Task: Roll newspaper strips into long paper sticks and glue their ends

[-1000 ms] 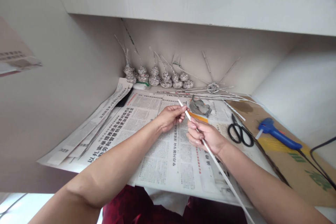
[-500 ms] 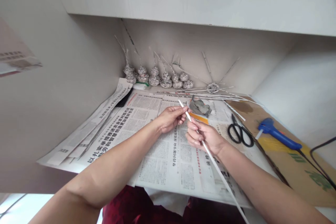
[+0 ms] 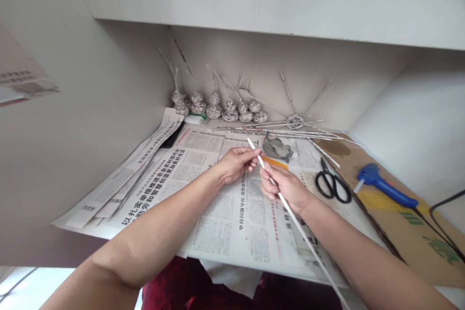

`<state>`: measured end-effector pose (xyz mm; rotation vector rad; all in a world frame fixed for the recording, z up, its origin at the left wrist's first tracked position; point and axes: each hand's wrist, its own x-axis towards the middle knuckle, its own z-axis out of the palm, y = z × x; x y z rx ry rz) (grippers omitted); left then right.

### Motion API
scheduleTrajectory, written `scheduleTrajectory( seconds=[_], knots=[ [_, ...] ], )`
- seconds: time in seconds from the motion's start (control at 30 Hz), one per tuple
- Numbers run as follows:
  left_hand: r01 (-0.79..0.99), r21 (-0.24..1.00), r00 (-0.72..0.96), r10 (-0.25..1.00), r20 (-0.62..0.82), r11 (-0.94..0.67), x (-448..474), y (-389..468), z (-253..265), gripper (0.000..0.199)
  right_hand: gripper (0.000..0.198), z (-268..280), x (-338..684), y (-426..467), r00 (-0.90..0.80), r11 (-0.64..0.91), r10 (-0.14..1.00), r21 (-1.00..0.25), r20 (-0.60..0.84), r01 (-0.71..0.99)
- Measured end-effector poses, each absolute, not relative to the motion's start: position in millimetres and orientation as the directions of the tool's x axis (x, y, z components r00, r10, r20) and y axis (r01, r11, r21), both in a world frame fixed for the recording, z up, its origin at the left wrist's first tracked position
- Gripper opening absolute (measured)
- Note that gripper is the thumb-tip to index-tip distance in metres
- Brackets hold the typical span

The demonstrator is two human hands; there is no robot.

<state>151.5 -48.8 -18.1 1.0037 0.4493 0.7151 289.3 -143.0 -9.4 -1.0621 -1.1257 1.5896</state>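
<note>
A long thin white rolled paper stick (image 3: 301, 235) runs diagonally from the table's middle toward the lower right. My left hand (image 3: 235, 162) pinches it near its upper end. Just below, my right hand (image 3: 285, 185) is closed around its shaft. Both hands hover over spread newspaper sheets (image 3: 203, 189). A small grey crumpled piece on an orange item (image 3: 276, 150) lies just beyond my fingers.
Several small woven paper cones (image 3: 221, 106) line the back wall beside a star-shaped woven start (image 3: 295, 120) and loose paper sticks (image 3: 276, 131). Black scissors (image 3: 331, 181) lie right of my hands. A blue glue gun (image 3: 385, 189) rests on brown cardboard (image 3: 410, 232), its cord trailing right.
My right hand has shifted slightly up along the stick toward my left hand; the stick's lower end has swung a little. Everything else is unmoved.
</note>
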Motion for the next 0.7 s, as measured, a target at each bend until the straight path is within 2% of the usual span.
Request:
scheduleTrajectory(
  seconds=[0.07,0.13,0.27,0.33,0.43,0.57,0.63,0.7],
  knots=[
    [-0.338,0.870,0.706,0.708,-0.018,0.360,151.1,-49.2,-17.7,0.037,0.036,-7.2,289.6,-143.2,-0.333,-0.259,0.930,-0.922,-0.157,-0.287],
    [-0.341,0.868,0.707,0.707,-0.016,0.360,150.8,-48.6,-18.1,0.037,0.037,-8.5,289.8,-142.9,-0.321,-0.275,0.929,-0.922,-0.182,-0.273],
    [-0.353,0.882,0.647,0.762,-0.011,0.313,150.4,-44.0,-19.7,0.035,0.041,-16.8,290.1,-140.9,-0.102,-0.157,0.982,-0.987,-0.159,0.031],
    [-0.367,0.882,0.614,0.790,-0.010,0.296,150.0,-41.9,-19.3,0.035,0.042,-19.0,290.5,-140.1,-0.035,-0.127,0.991,-0.985,-0.132,0.121],
    [-0.393,0.863,0.613,0.790,-0.010,0.316,149.2,-41.9,-16.7,0.036,0.041,-16.2,291.6,-140.3,-0.091,-0.162,0.983,-0.987,-0.160,-0.011],
    [-0.406,0.838,0.663,0.748,-0.003,0.364,148.1,-45.3,-13.3,0.035,0.040,-8.3,292.1,-142.5,-0.378,-0.304,0.910,-0.894,-0.170,-0.328],
    [-0.404,0.839,0.676,0.737,0.004,0.365,148.1,-45.7,-13.5,0.035,0.039,-7.4,291.8,-142.9,-0.411,-0.342,0.894,-0.863,-0.178,-0.371],
    [-0.400,0.850,0.659,0.752,0.008,0.341,148.6,-44.6,-14.9,0.035,0.038,-10.0,291.7,-141.9,-0.323,-0.295,0.927,-0.905,-0.192,-0.307]
  ],
)
